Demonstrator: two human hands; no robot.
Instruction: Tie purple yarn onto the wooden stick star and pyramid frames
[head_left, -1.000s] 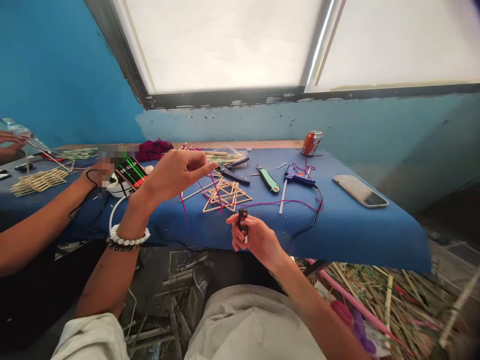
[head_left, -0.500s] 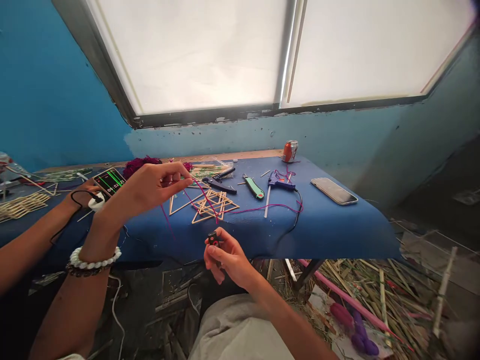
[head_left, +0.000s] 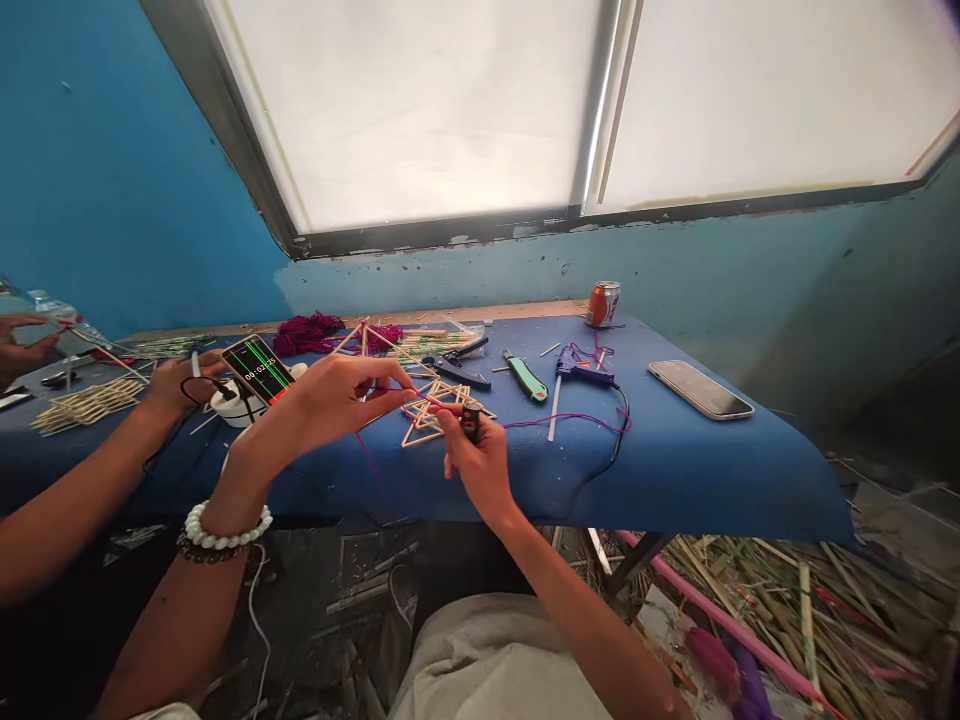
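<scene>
My left hand (head_left: pixel 341 400), wearing a white bead bracelet, pinches purple yarn (head_left: pixel 562 417) between thumb and fingertips. The yarn trails rightward across the blue table. Close to its fingertips, my right hand (head_left: pixel 476 460) is closed around a small black object (head_left: pixel 470 425) with a red mark, whose kind I cannot make out. Thumb and forefinger of that hand are at the yarn. Below and behind both hands lies a star-like frame of thin sticks (head_left: pixel 416 441), partly hidden. A pointed stick frame (head_left: pixel 365 335) rises behind my left hand.
Pliers (head_left: pixel 461 372), a green-handled cutter (head_left: pixel 529 380), a purple glue gun (head_left: pixel 585 370), a phone (head_left: pixel 701 388) and a can (head_left: pixel 604 304) are on the table. Magenta yarn (head_left: pixel 307 332) lies behind. At left, another person's hand (head_left: pixel 176 385) is near a timer phone (head_left: pixel 259 370).
My right hand has risen from below the table edge to the yarn beside my left fingertips, bringing the black object. My left hand has lowered slightly. The camera view has turned a little left.
</scene>
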